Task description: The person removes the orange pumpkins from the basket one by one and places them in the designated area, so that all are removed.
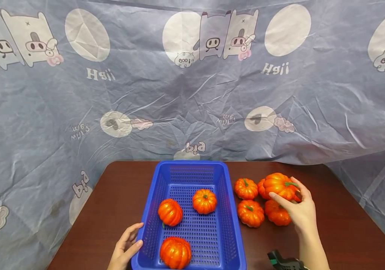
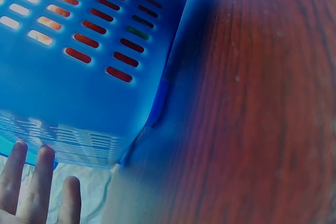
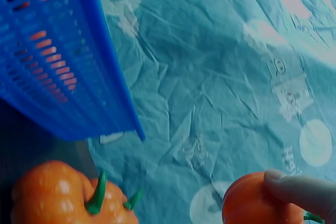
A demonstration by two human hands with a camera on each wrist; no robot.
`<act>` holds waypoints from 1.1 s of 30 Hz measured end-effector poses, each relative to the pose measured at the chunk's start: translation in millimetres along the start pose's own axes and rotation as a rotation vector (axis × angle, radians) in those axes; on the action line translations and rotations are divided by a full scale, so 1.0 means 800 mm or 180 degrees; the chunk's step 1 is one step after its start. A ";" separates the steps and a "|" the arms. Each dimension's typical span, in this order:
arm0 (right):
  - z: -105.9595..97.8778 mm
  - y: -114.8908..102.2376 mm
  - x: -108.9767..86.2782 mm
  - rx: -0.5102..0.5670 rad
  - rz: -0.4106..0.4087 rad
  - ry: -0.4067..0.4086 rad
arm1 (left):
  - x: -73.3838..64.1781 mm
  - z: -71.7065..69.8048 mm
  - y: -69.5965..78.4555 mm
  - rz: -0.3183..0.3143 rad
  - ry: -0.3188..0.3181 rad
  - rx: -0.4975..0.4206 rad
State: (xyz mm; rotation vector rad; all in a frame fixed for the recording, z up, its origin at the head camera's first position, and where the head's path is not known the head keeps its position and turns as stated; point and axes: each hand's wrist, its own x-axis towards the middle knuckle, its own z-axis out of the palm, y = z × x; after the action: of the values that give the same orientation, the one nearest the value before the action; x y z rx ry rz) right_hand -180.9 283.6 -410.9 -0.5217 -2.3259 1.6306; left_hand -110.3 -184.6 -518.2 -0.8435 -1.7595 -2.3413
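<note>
My right hand (image 1: 301,210) grips a small orange pumpkin (image 1: 277,184) between thumb and fingers, raised above other pumpkins on the table; its green stem points right. In the right wrist view the thumb (image 3: 302,190) presses on this pumpkin (image 3: 252,200). At the left side of the blue plastic basket (image 1: 232,221), my left hand (image 1: 125,243) has its fingers and thumb by the rim, loosely extended. The left wrist view shows these fingers (image 2: 39,187) next to the perforated wall (image 2: 79,98). Inside the basket lie three pumpkins, one of them (image 1: 204,201) upright.
Right of the basket, several pumpkins sit on the dark brown table (image 1: 351,228), including one (image 1: 251,213) close to the basket wall. A black device with a green part (image 1: 285,260) is at the right wrist. Behind the table hangs a grey-blue printed cloth (image 1: 192,93).
</note>
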 end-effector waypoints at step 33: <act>-0.058 0.090 0.040 0.0000 0.0395 0.0700 | -0.002 -0.002 -0.005 0.0033 -0.0064 -0.0104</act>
State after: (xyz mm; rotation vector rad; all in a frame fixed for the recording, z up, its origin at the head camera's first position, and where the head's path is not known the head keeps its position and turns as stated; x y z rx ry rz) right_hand -180.7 359.0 -462.7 -0.8163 -2.1710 1.5381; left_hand -111.4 -185.5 -522.5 -0.8816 -1.7245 -2.3695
